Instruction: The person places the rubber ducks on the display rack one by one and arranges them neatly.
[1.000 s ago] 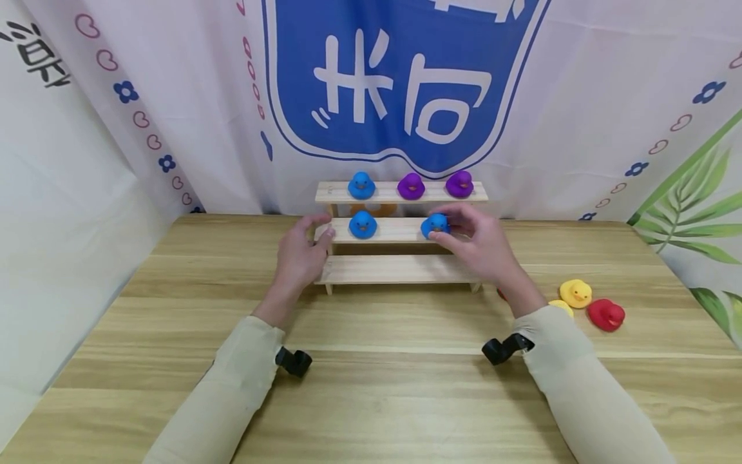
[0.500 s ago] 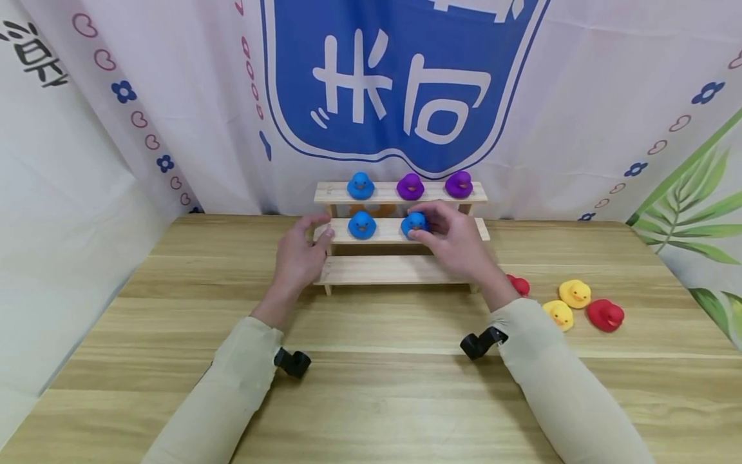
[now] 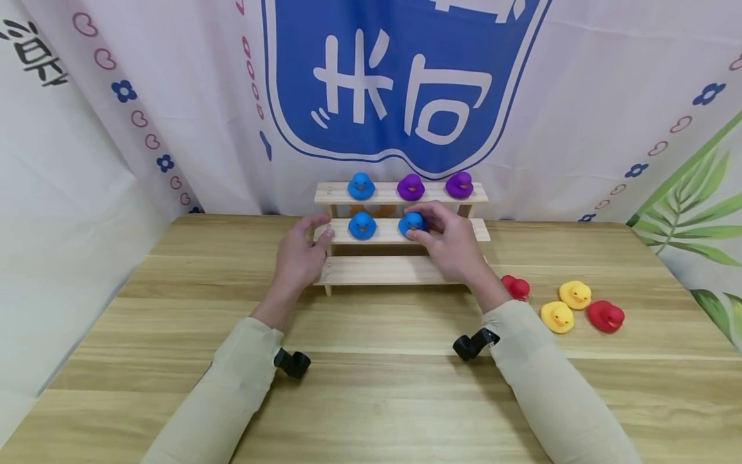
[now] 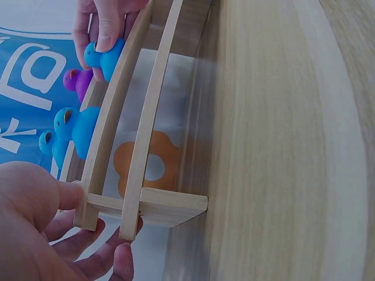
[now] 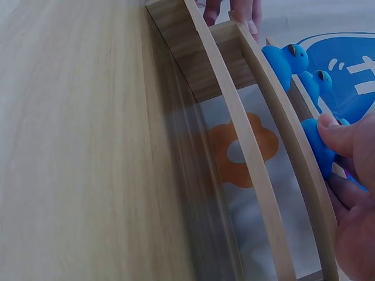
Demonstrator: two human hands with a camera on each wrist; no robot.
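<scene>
Right hand [image 3: 455,245] pinches a blue duck [image 3: 410,223], just scooted toward mid-frame, closer to its buddy [image 3: 362,226]; left hand [image 3: 301,252] grips the rack [image 3: 377,269].

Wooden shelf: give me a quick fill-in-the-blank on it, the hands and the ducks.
The right hand holds a duck coloured ____.
The top tier carries one blue duck and two coloured ____.
The left hand grips the wooden shelf at its ____ end.
The table bears two yellow ducks and two coloured ____.
Missing words: blue; purple; left; red.
</scene>
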